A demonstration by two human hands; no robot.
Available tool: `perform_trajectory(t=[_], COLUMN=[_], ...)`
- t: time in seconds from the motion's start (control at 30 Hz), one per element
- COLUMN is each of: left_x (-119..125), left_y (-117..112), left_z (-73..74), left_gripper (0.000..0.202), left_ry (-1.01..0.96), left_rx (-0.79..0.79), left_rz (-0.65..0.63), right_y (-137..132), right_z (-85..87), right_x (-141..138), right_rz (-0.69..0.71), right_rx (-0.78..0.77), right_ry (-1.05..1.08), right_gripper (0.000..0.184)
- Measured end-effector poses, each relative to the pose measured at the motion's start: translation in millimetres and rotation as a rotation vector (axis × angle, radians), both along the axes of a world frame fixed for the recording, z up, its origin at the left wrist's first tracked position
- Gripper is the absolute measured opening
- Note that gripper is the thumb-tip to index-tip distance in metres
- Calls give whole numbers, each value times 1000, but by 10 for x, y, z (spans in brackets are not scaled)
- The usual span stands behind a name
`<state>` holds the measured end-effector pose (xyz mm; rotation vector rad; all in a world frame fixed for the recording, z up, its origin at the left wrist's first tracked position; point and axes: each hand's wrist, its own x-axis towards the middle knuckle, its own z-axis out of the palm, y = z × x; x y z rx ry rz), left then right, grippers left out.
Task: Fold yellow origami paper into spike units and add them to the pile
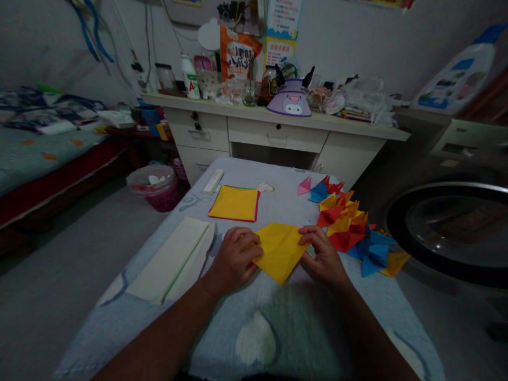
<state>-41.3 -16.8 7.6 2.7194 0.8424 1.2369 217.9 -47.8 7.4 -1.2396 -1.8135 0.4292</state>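
Observation:
A yellow sheet of origami paper (280, 251) is held up off the cloth, one corner pointing toward me and creases across its face. My left hand (237, 253) grips its left corner with fingers curled round the edge. At the opposite corner, my right hand (320, 253) pinches the paper between thumb and fingers. Just beyond lies a stack of square colored paper (235, 202), yellow on top with red and green edges showing. To the right sits a pile of folded paper pieces (349, 219) in red, yellow, blue and pink.
A patterned cloth covers the table (254, 307). On its left lie a folded pale sheet (170, 259) and a small white box (213, 181). A crumpled white scrap (265, 187) is behind the stack. A cluttered white desk (278, 129) stands beyond, a washing machine (448, 211) at right, a bin (156, 188) left.

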Motion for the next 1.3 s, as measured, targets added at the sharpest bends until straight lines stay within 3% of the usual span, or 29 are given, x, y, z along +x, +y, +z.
perform_trajectory(t=[0.13, 0.23, 0.37, 0.5, 0.77, 0.9, 1.03, 1.13, 1.3], left_x=[7, 25, 35, 29, 10, 14, 14, 10, 3], left_y=[43, 46, 36, 34, 32, 40, 76, 110, 161], left_z=[-47, -76, -83, -83, -82, -49, -72, -90, -83], left_gripper=[9, 12, 15, 14, 16, 19, 27, 36, 25], left_ry=[90, 154, 188, 214, 263, 195, 121, 80, 103], left_rx=[-127, -194, -229, -245, -302, -438, -565, -581, -513], left_rz=[-91, -149, -152, -152, -48, 5, 45, 41, -44], right_y=[24, 21, -8, -28, -8, 2, 15, 25, 29], right_z=[-66, -112, -134, -125, -123, -120, -99, -79, -63], right_x=[16, 21, 13, 10, 90, 97, 63, 39, 31], right_rz=[59, 71, 64, 61, 104, 135, 150, 129, 129], right_rx=[-51, -65, -48, -57, -80, -126, -203, -233, -260], right_ry=[-143, -332, -562, -643, -591, -494, -389, -350, -326], right_gripper=[16, 23, 44, 42, 28, 17, 20, 21, 19])
